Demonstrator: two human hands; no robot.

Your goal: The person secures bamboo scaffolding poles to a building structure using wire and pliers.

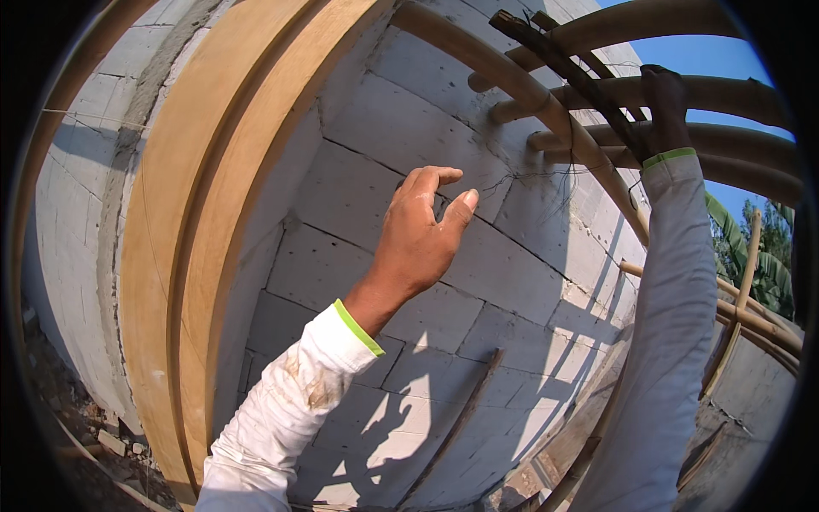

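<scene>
My left hand (420,226) is raised in front of the block wall (358,200). Its fingers are bent and the thumb stands apart from them, with nothing visible between. My right hand (666,107) reaches up at the upper right, in shadow, its fingers closed around a bamboo pole (725,96). Beside that hand a dark, rough strip of wood (570,70) slants across the poles. Thin dark wire (570,162) dangles where a slanting bamboo pole (520,85) crosses near the wall.
A tall wooden frame (175,256) stands on the left. A thin wooden stick (452,427) leans against the wall below my left hand. Rubble (111,442) lies at the lower left. More bamboo poles (751,316) and green leaves (751,247) are on the right.
</scene>
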